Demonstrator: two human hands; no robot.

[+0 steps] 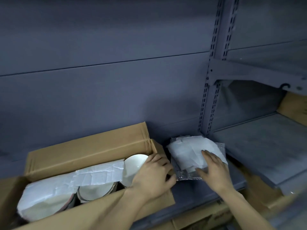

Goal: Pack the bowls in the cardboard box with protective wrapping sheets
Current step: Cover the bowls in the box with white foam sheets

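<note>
An open cardboard box (86, 146) sits on a grey shelf at the lower left. Inside it are white bowls: one bare bowl (132, 165) at the right end, and others partly under white wrapping sheets (99, 175). My left hand (152, 175) rests over the box's right end, against the bare bowl, fingers curled. To the right of the box lies a stack of white wrapping sheets (187, 151) on a silvery bubble pad (187, 175). My right hand (212, 168) lies flat on that stack, fingers spread.
The grey shelf board (204, 191) carries the box and the stack. A perforated metal upright (207, 103) stands behind the stack. Another shelf (265, 146) lies to the right with a cardboard box (294, 110) at its far end. More cardboard (207, 214) shows below.
</note>
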